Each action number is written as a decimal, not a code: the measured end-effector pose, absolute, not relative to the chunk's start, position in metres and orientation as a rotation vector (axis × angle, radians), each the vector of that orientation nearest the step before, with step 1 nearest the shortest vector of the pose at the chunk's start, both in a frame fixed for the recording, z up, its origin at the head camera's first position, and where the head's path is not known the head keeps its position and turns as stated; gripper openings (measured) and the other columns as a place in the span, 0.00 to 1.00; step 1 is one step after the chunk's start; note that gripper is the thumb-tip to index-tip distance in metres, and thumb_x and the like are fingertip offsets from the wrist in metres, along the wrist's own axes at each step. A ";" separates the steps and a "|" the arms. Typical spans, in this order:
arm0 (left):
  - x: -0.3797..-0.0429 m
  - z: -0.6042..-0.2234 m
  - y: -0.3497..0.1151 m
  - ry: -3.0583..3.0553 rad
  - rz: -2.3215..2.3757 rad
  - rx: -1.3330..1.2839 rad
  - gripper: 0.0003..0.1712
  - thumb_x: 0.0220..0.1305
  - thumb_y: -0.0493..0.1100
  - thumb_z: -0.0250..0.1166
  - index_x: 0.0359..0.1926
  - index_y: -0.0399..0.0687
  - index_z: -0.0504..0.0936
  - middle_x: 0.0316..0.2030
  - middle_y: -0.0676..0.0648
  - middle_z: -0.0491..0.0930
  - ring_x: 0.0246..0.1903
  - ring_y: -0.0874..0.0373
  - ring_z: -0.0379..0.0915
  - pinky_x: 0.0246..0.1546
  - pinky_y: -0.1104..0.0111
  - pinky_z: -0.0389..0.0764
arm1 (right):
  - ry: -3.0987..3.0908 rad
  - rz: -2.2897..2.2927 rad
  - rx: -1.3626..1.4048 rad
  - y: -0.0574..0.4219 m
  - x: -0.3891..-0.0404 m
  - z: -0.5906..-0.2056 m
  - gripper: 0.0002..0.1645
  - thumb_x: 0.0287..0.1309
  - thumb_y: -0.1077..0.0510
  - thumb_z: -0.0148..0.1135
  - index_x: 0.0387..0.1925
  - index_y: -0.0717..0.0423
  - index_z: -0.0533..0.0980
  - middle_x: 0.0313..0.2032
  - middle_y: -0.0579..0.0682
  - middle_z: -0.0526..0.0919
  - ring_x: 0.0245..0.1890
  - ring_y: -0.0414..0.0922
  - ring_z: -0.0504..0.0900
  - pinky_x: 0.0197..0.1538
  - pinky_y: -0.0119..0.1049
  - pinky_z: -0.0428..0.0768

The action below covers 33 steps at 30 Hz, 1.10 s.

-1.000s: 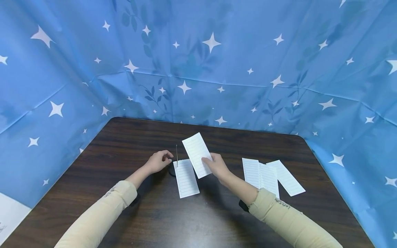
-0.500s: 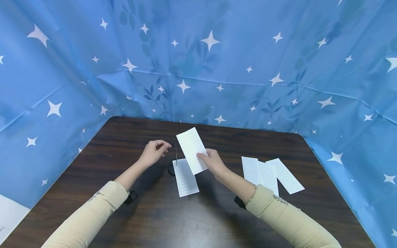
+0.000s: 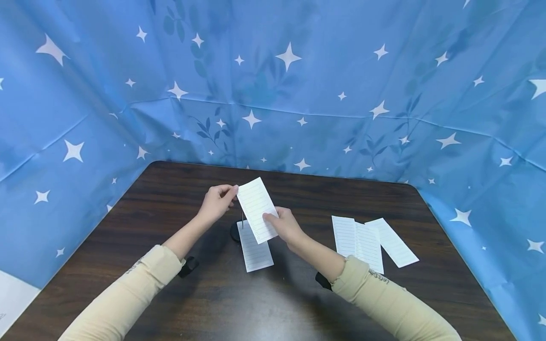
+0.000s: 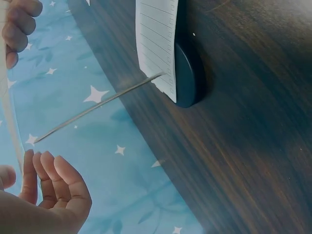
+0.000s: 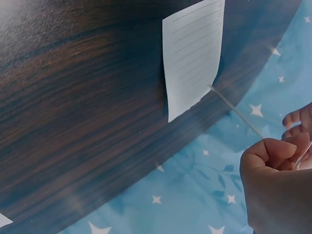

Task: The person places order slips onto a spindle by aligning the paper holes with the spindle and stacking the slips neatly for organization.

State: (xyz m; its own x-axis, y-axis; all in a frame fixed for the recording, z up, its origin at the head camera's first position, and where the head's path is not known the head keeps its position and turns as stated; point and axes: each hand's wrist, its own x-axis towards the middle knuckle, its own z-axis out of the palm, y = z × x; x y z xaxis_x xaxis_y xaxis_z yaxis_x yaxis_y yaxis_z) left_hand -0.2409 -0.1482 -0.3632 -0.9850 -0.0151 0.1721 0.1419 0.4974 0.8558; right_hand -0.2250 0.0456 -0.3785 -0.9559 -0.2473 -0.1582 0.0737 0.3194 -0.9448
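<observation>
As right hand (image 3: 288,225) grips paper (image 3: 256,207) (lined), left (image 3: 216,203) likewise

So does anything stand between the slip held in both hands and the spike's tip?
Nothing visible does: the left wrist view shows a gap between the held slip and the spike. The left hand looks close to its tip; depth is unclear.

Matt paper slips (image 3: 256,204), thin metallic spike (image 4: 97,107), smooth plastic-looking base (image 4: 189,73), glossy wood-grain tabletop (image 3: 264,308), creased cloth-like curtain (image 3: 324,78).
</observation>
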 end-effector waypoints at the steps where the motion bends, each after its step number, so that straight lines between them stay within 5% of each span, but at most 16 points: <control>1: -0.241 -0.363 -0.147 -2.570 -1.499 -0.112 0.19 0.69 0.45 0.54 0.44 0.31 0.81 0.33 0.35 0.81 0.27 0.51 0.77 0.30 0.71 0.77 | 2.313 -1.684 -0.159 0.045 -0.224 -0.379 0.20 0.66 0.58 0.50 0.53 0.68 0.73 0.41 0.61 0.83 0.35 0.45 0.84 0.38 0.35 0.80; 6: -0.243 -0.364 -0.144 -2.577 -1.433 -0.102 0.15 0.63 0.43 0.62 0.35 0.32 0.81 0.27 0.40 0.80 0.23 0.62 0.67 0.27 0.71 0.70 | 2.307 -1.708 -0.140 0.043 -0.222 -0.380 0.20 0.66 0.59 0.49 0.53 0.68 0.73 0.42 0.61 0.82 0.36 0.45 0.84 0.37 0.35 0.80; 9: -0.244 -0.365 -0.143 -2.600 -1.395 -0.076 0.14 0.61 0.44 0.63 0.33 0.32 0.82 0.26 0.41 0.79 0.24 0.59 0.65 0.26 0.70 0.67 | 2.301 -1.717 -0.129 0.041 -0.220 -0.380 0.20 0.66 0.58 0.49 0.53 0.68 0.73 0.43 0.61 0.82 0.37 0.46 0.84 0.38 0.36 0.80; 24: -0.249 -0.373 -0.139 -2.574 -1.356 -0.015 0.14 0.59 0.43 0.66 0.35 0.32 0.84 0.31 0.37 0.82 0.27 0.55 0.69 0.26 0.72 0.68 | 2.273 -1.737 -0.139 0.037 -0.220 -0.383 0.20 0.66 0.58 0.48 0.52 0.69 0.73 0.42 0.63 0.82 0.35 0.46 0.84 0.36 0.35 0.80; 33: -0.254 -0.372 -0.141 -2.557 -1.362 0.055 0.17 0.58 0.47 0.67 0.35 0.34 0.84 0.34 0.37 0.83 0.29 0.53 0.71 0.27 0.72 0.69 | 2.277 -1.721 -0.102 0.037 -0.222 -0.382 0.19 0.66 0.57 0.49 0.50 0.66 0.75 0.37 0.59 0.83 0.26 0.39 0.78 0.28 0.31 0.70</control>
State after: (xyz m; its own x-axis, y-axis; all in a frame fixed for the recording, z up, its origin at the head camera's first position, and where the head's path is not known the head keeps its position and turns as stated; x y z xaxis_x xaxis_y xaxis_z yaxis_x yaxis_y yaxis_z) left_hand -0.2542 -0.1415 -0.3718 -0.9697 -0.1467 0.1953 0.0802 0.5641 0.8218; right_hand -0.2221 0.0369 -0.3825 -0.9570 -0.2256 -0.1825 0.1141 0.2859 -0.9514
